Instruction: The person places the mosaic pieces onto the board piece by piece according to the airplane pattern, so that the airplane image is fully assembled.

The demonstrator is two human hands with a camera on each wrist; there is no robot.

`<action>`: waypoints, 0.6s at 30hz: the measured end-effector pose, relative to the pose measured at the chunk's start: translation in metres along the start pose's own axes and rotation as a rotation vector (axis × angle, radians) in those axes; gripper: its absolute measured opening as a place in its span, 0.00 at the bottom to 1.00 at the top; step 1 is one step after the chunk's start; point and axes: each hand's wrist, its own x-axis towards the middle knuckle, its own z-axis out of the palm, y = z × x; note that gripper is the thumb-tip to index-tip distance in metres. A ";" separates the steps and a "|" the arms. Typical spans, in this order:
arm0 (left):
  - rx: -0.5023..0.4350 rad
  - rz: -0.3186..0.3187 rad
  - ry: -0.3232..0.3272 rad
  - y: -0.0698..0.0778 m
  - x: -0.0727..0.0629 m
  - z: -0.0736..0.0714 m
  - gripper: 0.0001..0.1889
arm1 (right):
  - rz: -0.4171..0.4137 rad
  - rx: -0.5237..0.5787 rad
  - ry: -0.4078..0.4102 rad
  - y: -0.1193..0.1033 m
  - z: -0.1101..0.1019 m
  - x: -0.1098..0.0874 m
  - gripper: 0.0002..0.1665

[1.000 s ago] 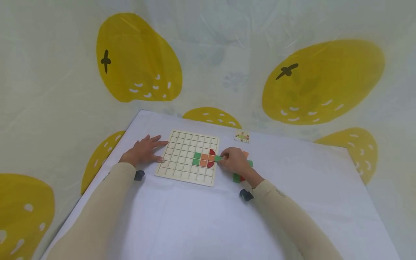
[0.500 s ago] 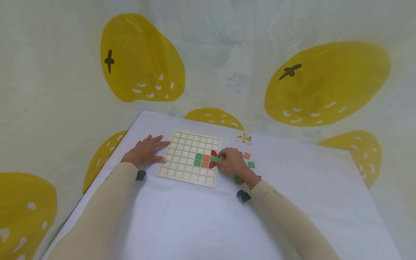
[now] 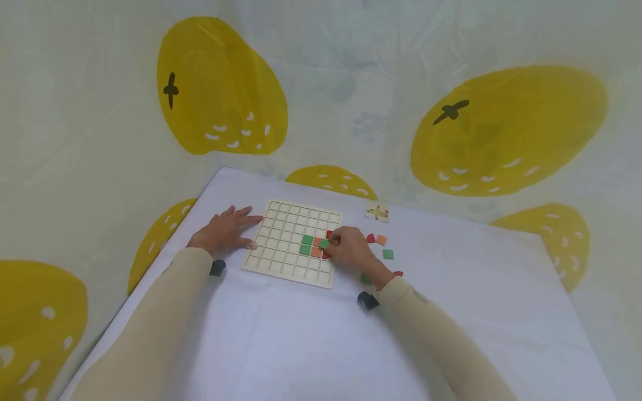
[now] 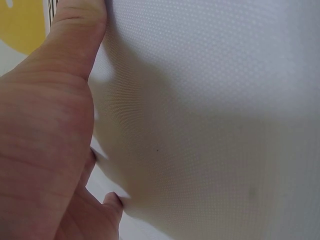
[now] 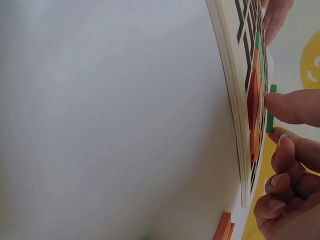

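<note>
A pale wooden grid board [image 3: 281,223] lies on the white table. Green tiles [image 3: 306,245] and orange tiles [image 3: 316,252] fill some cells near its right side, with red pieces [image 3: 329,234] partly hidden by the right hand. That right hand [image 3: 349,245] pinches a green tile [image 3: 324,244] over the orange ones; in the right wrist view the held tile stands on edge between thumb and finger, a little off the board's face. Fingers spread, the left hand [image 3: 225,229] rests at the board's left edge. Its thumb and palm [image 4: 45,115] fill the left wrist view's left side.
Right of the board lie loose pieces: an orange tile [image 3: 382,240], a green tile [image 3: 388,254], red pieces [image 3: 370,238] and more green [image 3: 366,278] near the right wrist. A small pattern card [image 3: 377,212] lies at the table's back edge, before a fruit-printed curtain [image 3: 351,111].
The right hand has carried the pinched green tile leftward, from the board's right edge to over the orange tiles. More loose pieces show behind it. The left hand stays at the board's edge.
</note>
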 end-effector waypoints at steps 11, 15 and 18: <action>-0.014 0.002 0.017 0.003 -0.003 -0.001 0.45 | -0.007 0.041 -0.014 -0.008 0.004 0.003 0.14; -0.015 0.000 0.018 0.003 -0.002 0.000 0.45 | -0.021 0.025 -0.021 -0.010 0.005 0.003 0.13; -0.012 -0.005 0.019 0.003 -0.001 0.000 0.45 | -0.026 0.021 -0.022 -0.012 0.006 0.004 0.14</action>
